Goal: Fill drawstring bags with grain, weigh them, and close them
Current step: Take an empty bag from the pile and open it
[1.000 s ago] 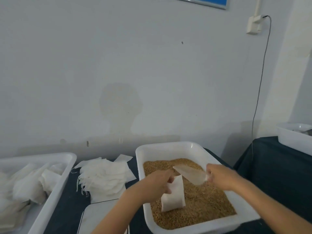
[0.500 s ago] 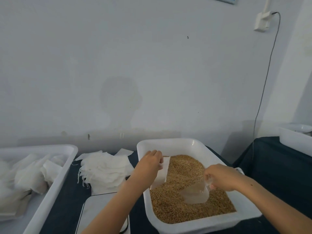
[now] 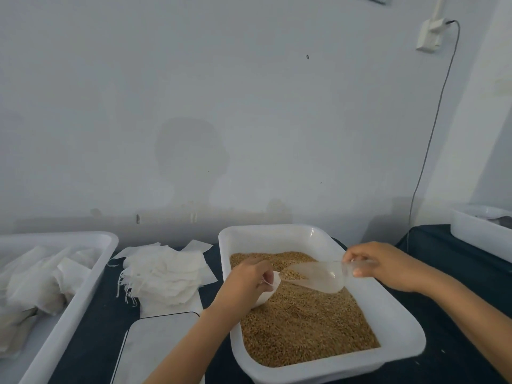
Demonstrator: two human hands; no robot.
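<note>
Right hand point(image 3: 388, 266) grips the scoop point(image 3: 315, 274), its long axis pointing left, tip at the mouth of the bag point(image 3: 266, 293) that the left hand point(image 3: 246, 284) pinches over the grain point(image 3: 304, 322) tray point(image 3: 399, 328).

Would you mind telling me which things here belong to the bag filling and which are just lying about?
In use:
- left hand holding the open bag
- right hand holding the clear scoop
- grain in the white tub
- stack of empty bags
- tray of bags at left

Lying about:
- wall socket and cable
- white bin at right
</note>
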